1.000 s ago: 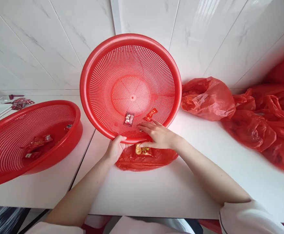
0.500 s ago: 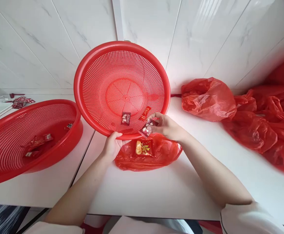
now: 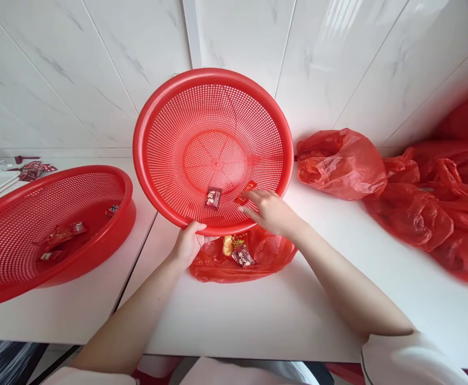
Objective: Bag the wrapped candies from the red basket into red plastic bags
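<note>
My left hand point(image 3: 189, 246) grips the front rim of a red perforated plastic basket point(image 3: 165, 206), thumb over the edge. The basket is tilted so its inside faces me. My right hand point(image 3: 271, 214) is inside its lower right wall, thumb and fingers apart, fingertips at a small red packet point(image 3: 251, 185) that they partly cover. A dark maroon snack packet point(image 3: 213, 198) lies to the left in the basket. Below the rim, a red plastic bag point(image 3: 274, 259) lies spread open on the table. In it are a red-and-gold packet point(image 3: 228, 245), partly hidden by the rim, and another maroon packet point(image 3: 243, 256).
To the left stands a second red basket point(image 3: 113, 224) with several small packets inside. Several crumpled red plastic bags point(image 3: 342, 166) lie along the right. Behind the white table point(image 3: 258, 321) rises a tiled wall point(image 3: 242, 37). More small packets point(image 3: 35, 170) lie at the far left.
My right hand has let go of the maroon packet, which now lies in the plastic bag, and has moved back into the basket by the red packet. The basket has shifted slightly right.
</note>
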`<state>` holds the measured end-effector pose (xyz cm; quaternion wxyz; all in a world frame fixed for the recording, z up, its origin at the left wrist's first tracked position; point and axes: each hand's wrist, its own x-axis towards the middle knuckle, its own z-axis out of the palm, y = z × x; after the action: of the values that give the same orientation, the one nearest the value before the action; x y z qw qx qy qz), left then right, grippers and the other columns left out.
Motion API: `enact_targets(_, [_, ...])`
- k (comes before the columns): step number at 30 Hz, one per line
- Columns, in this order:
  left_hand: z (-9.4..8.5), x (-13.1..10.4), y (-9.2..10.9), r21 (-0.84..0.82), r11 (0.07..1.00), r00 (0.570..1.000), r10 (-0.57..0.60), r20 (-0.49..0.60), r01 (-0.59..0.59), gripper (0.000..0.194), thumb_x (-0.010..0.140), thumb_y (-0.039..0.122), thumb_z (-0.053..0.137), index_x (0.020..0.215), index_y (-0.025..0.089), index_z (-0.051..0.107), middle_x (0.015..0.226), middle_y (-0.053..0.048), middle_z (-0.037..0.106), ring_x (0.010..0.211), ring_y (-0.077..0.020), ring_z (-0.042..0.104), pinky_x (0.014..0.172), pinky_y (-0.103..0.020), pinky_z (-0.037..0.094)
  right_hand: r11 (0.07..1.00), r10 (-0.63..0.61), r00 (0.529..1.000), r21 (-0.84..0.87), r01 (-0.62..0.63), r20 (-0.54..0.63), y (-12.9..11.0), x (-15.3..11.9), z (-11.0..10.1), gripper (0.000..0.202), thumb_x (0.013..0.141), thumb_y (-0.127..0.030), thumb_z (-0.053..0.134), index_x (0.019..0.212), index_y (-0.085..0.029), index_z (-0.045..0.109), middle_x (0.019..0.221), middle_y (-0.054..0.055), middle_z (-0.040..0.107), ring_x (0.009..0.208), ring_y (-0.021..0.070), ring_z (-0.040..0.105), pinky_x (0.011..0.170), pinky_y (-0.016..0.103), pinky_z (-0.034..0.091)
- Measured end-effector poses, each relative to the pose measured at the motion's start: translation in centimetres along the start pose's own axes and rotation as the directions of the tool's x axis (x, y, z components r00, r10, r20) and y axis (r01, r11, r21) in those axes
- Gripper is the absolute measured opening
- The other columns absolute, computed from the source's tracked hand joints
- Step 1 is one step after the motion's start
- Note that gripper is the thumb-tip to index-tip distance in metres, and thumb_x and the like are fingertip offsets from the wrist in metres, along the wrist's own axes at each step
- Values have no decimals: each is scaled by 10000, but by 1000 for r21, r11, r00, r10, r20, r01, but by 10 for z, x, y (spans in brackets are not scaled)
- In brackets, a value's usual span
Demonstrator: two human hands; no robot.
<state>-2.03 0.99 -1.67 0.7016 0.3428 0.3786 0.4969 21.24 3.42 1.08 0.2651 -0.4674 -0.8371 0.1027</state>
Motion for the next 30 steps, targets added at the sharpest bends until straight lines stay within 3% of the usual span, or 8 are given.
enact_targets(3, [0, -1, -1, 70, 997, 1000, -15, 1, 15, 189, 705, 183, 593, 855, 95, 667, 959, -118, 713, 1038, -315, 638, 913, -456, 524, 992, -8, 994, -123, 22, 110, 5, -3, 16, 665, 930, -597, 355, 1399, -134, 441, 1442, 181, 450, 1363, 341, 365, 1133, 620, 46])
enact_targets(5, [-1, 0, -1, 90, 995, 999, -37, -12, 38, 181, 693, 187, 595, 829, 88, 663, 918, -121, 715, 1000, -318, 651, 877, -452, 543, 990, 13, 983, -140, 13, 185, 5, -4, 20, 689, 934, -618, 300, 1416, -139, 419, 1424, 176, 475, 1360, 330, 376, 1131, 627, -23])
enact_targets(12, [-6, 6, -3, -19, 998, 996, -64, -58, 63, 165, 700, 159, 550, 832, 102, 633, 891, -101, 712, 933, -265, 672, 813, -394, 576, 982, -169, 942, -34, 187, 291, 0, -2, 1, 540, 813, -536, 627, 1208, -169, 606, 1132, 130, 632, 994, 275, 620, 949, 480, 435])
enact_targets(16, [-9, 8, -1, -54, 996, 995, -74, -73, 70, 143, 736, 143, 529, 840, 110, 621, 888, -95, 709, 898, -232, 675, 767, -345, 588, 960, -177, 960, 252, 119, 217, -3, -1, -3, 314, 807, -303, 684, 1109, -227, 654, 1104, 71, 652, 938, 204, 631, 801, 343, 501])
enact_targets(18, [-9, 9, 1, -66, 995, 995, -76, -65, 71, 124, 754, 146, 521, 828, 114, 616, 879, -95, 708, 879, -222, 677, 750, -331, 590, 861, -119, 982, 508, 27, 149, -5, 0, -4, 212, 826, -313, 663, 1009, -208, 678, 1007, 52, 686, 890, 177, 642, 800, 331, 508])
enact_targets(21, [-9, 9, 4, -90, 994, 995, -66, -73, 60, 90, 754, 135, 526, 806, 128, 599, 894, -82, 710, 883, -214, 677, 773, -346, 589, 553, -6, 983, 819, -150, 185, -6, 1, -8, 252, 808, -384, 680, 923, -159, 676, 876, 50, 706, 780, 152, 657, 722, 299, 529])
enact_targets(25, [-11, 10, 5, -102, 994, 994, -55, -99, 45, 45, 746, 134, 541, 770, 141, 579, 899, -71, 712, 906, -213, 676, 808, -366, 582, 344, 91, 954, 890, -300, 287, -3, 1, -14, 284, 744, -381, 745, 881, -143, 676, 803, 43, 709, 677, 131, 644, 616, 255, 515])
enact_targets(30, [-12, 9, 6, -67, 998, 995, -16, -96, 10, 67, 745, 151, 549, 780, 132, 604, 900, -73, 710, 933, -217, 668, 837, -374, 571, 558, -10, 928, 772, -303, 371, 0, -2, -29, 311, 796, -439, 677, 905, -149, 705, 852, 52, 721, 740, 163, 659, 686, 292, 528])
